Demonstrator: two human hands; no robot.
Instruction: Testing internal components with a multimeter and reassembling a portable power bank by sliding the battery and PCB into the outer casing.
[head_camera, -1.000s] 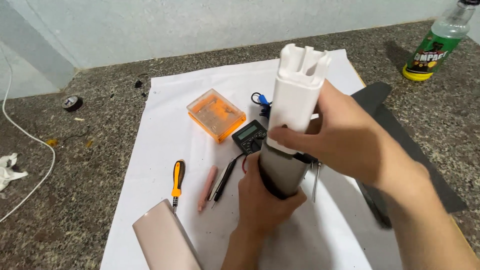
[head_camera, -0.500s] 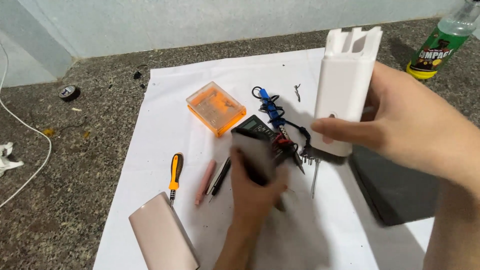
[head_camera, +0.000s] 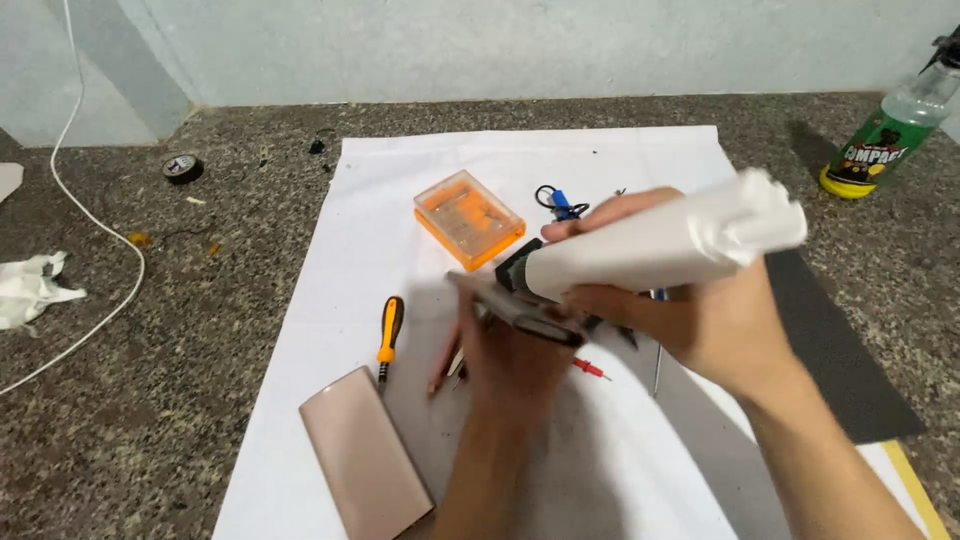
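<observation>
White plastic casing (head_camera: 665, 245), lying slanted above the paper sheet (head_camera: 350, 230), clasped by the right hand (head_camera: 700, 310) with fingers (head_camera: 600, 212) curled over its upper side and thumb beneath. Left hand (head_camera: 515, 355), just below the casing's lower end, grips a thin dark flat piece (head_camera: 515, 310) (edges blurred) between closed fingers. Left of those fingers: orange-handled screwdriver (head_camera: 388, 335) and beige panel (head_camera: 365, 465). Beyond them: orange box (head_camera: 468, 218).
</observation>
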